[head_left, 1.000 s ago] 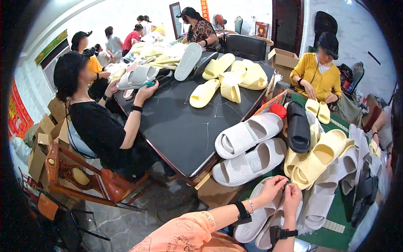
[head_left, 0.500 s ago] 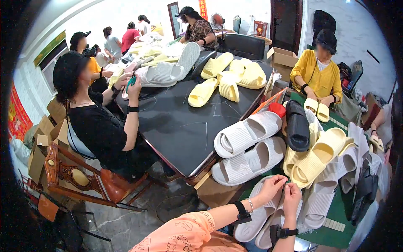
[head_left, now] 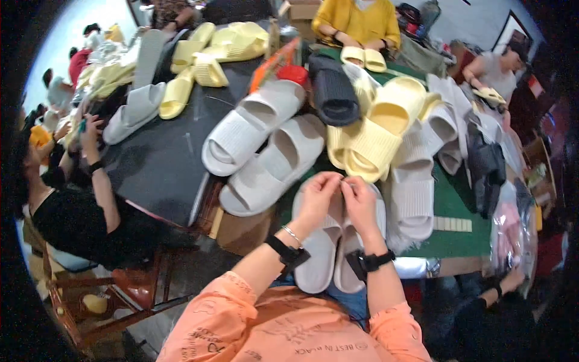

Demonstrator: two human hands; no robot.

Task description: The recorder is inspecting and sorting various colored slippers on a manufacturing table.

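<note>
Left hand and right hand pinch closed, contents indiscernible, above grey slide sandals at the worktop's near edge, presumably light, pliant, best side-gripped.

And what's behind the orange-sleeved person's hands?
Behind the left hand and right hand: a pair of pale grey slippers, partly showing; what the hands cover can't be seen.

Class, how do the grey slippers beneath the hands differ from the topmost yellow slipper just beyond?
Direction: the grey slippers' heels point down the picture; the yellow slipper's toe does.
Cover: the left hand and right hand partly hide the grey slippers; the yellow slipper shows almost whole.
Both have broad straps.
</note>
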